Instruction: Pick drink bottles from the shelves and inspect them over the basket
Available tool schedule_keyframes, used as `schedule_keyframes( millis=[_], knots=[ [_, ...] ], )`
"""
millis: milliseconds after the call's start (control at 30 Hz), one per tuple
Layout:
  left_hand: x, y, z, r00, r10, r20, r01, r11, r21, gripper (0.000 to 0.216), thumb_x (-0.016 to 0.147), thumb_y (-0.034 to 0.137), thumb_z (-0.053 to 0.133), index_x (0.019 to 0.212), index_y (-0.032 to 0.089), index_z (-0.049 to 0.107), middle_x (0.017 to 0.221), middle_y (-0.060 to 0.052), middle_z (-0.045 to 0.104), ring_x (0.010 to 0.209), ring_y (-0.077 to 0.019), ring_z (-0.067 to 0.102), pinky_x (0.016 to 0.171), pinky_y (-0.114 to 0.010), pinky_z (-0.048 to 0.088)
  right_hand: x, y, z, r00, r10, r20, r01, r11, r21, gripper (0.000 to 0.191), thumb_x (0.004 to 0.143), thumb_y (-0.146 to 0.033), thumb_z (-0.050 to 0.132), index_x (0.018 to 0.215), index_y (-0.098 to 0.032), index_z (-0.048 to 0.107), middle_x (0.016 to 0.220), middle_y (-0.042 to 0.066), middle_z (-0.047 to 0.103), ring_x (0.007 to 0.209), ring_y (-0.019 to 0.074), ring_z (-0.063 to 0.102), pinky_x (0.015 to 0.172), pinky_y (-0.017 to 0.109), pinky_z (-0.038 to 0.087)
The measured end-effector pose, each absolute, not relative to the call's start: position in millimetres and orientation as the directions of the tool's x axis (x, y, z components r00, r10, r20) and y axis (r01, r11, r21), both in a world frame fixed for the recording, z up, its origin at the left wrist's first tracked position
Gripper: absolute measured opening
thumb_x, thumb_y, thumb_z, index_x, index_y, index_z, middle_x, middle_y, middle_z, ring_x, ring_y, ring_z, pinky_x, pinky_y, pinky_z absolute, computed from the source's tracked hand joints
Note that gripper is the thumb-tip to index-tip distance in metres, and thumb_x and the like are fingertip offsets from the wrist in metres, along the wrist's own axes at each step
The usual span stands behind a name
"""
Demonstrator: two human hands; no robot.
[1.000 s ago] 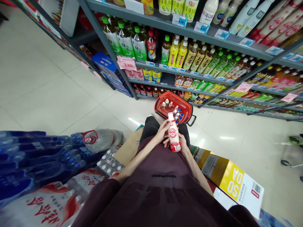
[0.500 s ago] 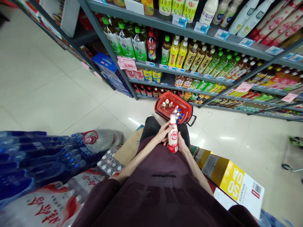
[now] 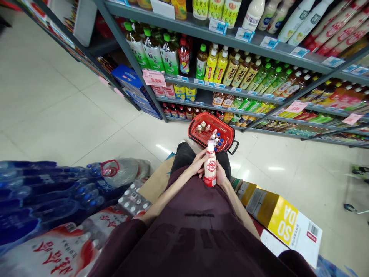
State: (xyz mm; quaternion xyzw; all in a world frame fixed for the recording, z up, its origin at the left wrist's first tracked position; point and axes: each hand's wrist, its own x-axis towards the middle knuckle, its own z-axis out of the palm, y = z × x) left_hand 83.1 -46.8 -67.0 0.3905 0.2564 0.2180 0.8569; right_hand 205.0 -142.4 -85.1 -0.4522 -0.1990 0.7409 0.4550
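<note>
The fingers [image 3: 201, 158] of the left hand [image 3: 198, 164] and the right hand [image 3: 221, 175] were closed around a pale drink bottle [image 3: 210, 166], held upright at the lap, likely so its red label faced up for reading. Just beyond the fingers a red basket [image 3: 227, 135] of small bottles sat on the floor [image 3: 72, 115], under stocked shelves [image 3: 230, 38]; a soda carton [image 3: 285, 223] lay to the right and packs of bottled water [image 3: 57, 192] to the left.

The person wears a dark maroon short-sleeved shirt [image 3: 198, 238] with faint tone-on-tone lettering across the chest, dark trousers [image 3: 184, 154], and both forearms are bare.
</note>
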Motion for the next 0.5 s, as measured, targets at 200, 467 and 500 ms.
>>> schedule_keyframes(
  millis=[200,467,500],
  knots=[
    [87.4,-47.6,-66.8,0.756,0.605,-0.251,-0.198,0.576,0.793,0.063,0.092,0.056,0.064,0.137,0.013,0.057,0.062,0.002,0.067,0.03,-0.0043,0.04,0.031,-0.016,0.032,205.8,-147.7,-104.1,-0.033,0.897,-0.441,-0.59,-0.374,-0.716,0.07,0.076,-0.083,0.058,0.096,-0.017,0.069,0.083,0.011,0.075,0.077,0.0285,0.072,0.072,0.042,0.06],
    [93.7,-47.1,-73.4,0.699,0.692,-0.179,-0.333,0.536,0.776,0.051,0.088,0.049,0.072,0.123,0.012,0.066,0.101,-0.012,0.077,0.083,-0.0197,0.071,0.074,-0.029,0.056,197.8,-139.8,-97.1,0.32,0.889,-0.328,-0.375,-0.199,-0.905,0.071,0.056,-0.05,0.091,0.114,-0.023,0.059,0.108,0.006,0.071,0.097,0.0244,0.068,0.09,0.036,0.055],
    [93.7,-47.0,-75.0,0.684,0.703,-0.196,-0.338,0.543,0.769,0.052,0.087,0.049,0.073,0.123,0.012,0.066,0.101,-0.011,0.077,0.085,-0.0201,0.071,0.075,-0.029,0.055,195.9,-138.1,-93.7,0.329,0.889,-0.319,-0.34,-0.203,-0.918,0.069,0.057,-0.047,0.09,0.112,-0.023,0.057,0.108,0.006,0.07,0.098,0.0241,0.067,0.09,0.036,0.055]
  ],
)
